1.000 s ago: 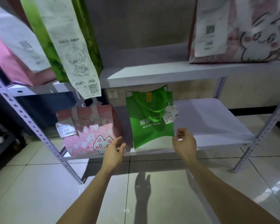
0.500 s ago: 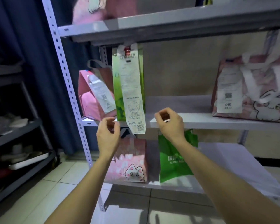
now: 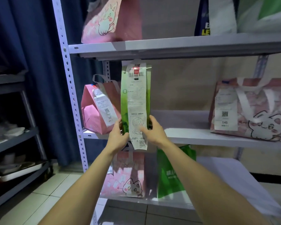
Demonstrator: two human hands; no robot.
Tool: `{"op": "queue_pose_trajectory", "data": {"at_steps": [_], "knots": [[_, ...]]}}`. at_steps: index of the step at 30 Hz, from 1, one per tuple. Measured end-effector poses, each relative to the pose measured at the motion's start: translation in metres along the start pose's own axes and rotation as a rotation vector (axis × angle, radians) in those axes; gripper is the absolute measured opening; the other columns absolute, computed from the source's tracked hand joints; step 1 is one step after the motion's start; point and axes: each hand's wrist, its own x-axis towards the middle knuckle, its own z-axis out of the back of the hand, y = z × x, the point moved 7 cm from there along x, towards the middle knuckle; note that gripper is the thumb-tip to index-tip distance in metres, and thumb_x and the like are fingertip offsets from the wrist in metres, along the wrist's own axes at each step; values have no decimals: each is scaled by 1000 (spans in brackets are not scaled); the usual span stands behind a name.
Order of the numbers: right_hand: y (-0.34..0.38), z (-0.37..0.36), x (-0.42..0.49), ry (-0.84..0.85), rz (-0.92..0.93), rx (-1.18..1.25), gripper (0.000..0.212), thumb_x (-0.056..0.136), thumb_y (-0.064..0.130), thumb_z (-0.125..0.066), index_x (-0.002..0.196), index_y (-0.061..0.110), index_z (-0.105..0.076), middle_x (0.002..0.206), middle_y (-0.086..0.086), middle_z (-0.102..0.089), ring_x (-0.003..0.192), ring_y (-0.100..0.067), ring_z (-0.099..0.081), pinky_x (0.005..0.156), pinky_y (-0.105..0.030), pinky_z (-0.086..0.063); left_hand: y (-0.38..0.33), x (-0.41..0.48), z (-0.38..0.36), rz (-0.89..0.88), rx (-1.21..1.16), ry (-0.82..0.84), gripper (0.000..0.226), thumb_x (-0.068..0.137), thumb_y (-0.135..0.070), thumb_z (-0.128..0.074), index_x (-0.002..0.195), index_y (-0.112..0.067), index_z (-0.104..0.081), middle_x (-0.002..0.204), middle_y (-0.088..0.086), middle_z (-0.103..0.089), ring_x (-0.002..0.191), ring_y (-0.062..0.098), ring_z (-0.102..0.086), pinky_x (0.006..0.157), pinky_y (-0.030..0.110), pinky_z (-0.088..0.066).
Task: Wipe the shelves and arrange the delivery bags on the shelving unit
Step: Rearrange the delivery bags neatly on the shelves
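The fingers [image 3: 118,125] of my left hand [image 3: 118,138] and right hand [image 3: 154,132] are curling round the bottom of the tall green bag [image 3: 124,101], which is standing on the middle shelf [image 3: 201,137]. I think sliding it slowly and straight is best, so its paper slip [image 3: 136,101] is not tearing. The pink bag [image 3: 94,116] is crowding its left. The top shelf [image 3: 169,46] is sitting just above. Room is waiting on its right.

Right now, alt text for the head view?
The left hand and right hand grip the lower part of a tall green bag with a long receipt, at the front of the middle shelf. A pink bag stands to its left, a cat-print bag farther right on the same shelf.
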Motion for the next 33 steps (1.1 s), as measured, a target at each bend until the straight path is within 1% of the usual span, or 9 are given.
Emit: {"op": "queue_pose_trajectory", "data": {"at_steps": [3,9,13,16,18,22,26,30,33], "knots": [[-7,32,-17,-59,-21,-72,58,98,36,-69,149,36,-42,142,13,-65,129,-17,-63,106,-50,-54,-19,-7,-28,-59,-20,39,74,95,-5,-74,159,-19,-41,140,-7,-64,126,11,-65,109,35,-55],[-30,111,-46,-170,-79,-143,55,102,23,-62,152,32,-41,146,10,-62,129,-21,-63,100,-42,-52,-54,-12,-98,-134,-11,161,68,98,-7,-69,160,-20,-42,141,-3,-68,127,10,-66,108,32,-56],[-50,150,-54,-216,-117,-151,56,101,19,-61,152,33,-40,144,8,-64,126,-23,-66,101,-48,-57,-73,-14,-132,-153,40,219,69,98,2,-63,160,-18,-42,135,-11,-63,121,-1,-64,96,8,-51],[-61,167,-56,-242,-147,-138,59,101,14,-63,152,31,-39,141,6,-65,125,-24,-66,99,-50,-59,-79,-14,-152,-149,45,256,72,97,4,-62,161,-20,-40,142,-6,-63,132,11,-62,105,22,-53],[-69,173,-56,-257,-154,-144,56,100,13,-63,149,31,-41,139,4,-67,124,-26,-67,97,-54,-60,-79,-14,-162,-147,43,260,74,96,4,-61,162,-23,-40,146,-5,-61,135,11,-59,109,30,-54],[-80,175,-53,-293,-152,-196,53,98,14,-65,146,27,-45,139,0,-66,126,-27,-64,99,-53,-58,-77,-14,-172,-140,52,265,80,95,4,-61,165,-25,-35,153,-5,-57,138,8,-54,96,14,-51],[-84,172,-51,-273,-161,-198,61,92,6,-71,143,27,-45,139,3,-64,127,-24,-63,99,-49,-58,-74,-13,-173,-147,43,267,85,94,5,-62,166,-28,-31,157,-5,-55,141,12,-55,107,34,-57],[-88,177,-53,-292,-159,-154,62,87,17,-79,141,23,-47,139,3,-63,125,-21,-64,99,-48,-59,-65,-12,-165,-134,51,251,77,97,1,-63,164,-26,-36,152,-2,-58,140,15,-58,99,25,-55],[-72,190,-65,-509,-71,-161,59,90,29,-73,143,21,-47,139,4,-56,119,-15,-60,94,-35,-54,-56,-14,-146,-132,72,230,68,102,-4,-62,162,-25,-40,152,3,-58,139,17,-58,101,25,-53]]}}
